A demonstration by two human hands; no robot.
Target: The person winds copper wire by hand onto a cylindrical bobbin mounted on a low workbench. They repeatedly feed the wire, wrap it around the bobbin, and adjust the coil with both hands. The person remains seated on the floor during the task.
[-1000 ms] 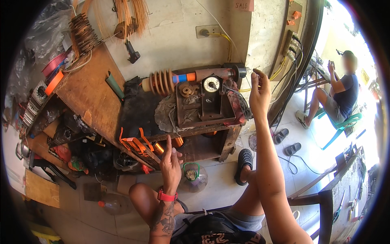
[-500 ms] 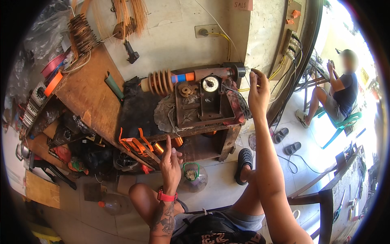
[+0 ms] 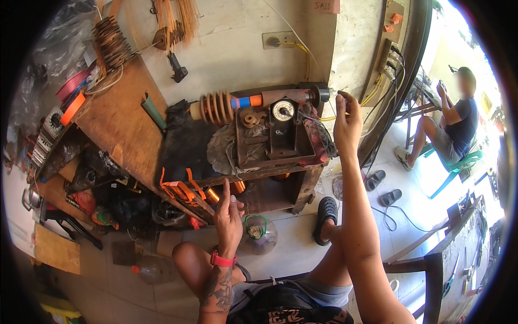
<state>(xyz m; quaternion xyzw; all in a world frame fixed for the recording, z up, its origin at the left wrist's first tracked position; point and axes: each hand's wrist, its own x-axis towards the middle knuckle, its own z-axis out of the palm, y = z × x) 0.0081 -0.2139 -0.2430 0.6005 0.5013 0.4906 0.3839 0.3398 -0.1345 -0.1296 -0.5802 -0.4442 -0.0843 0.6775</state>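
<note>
Right hand (image 3: 348, 116), fingers pinched narrow, at the winder shaft end (image 3: 322, 94), bench right edge. Left hand (image 3: 229, 216) open, fingers up, below bench front edge. Shaft looks rigid, metal; grip the end knob.

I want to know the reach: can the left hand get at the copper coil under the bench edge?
Probably yes. The left hand is raised just in front of the copper coil below the bench, its fingers pointing up toward it, nothing between them.

A cluttered repair workshop: coil-winding machine (image 3: 272, 129), copper coils (image 3: 213, 108), workbench (image 3: 116, 121).
</note>
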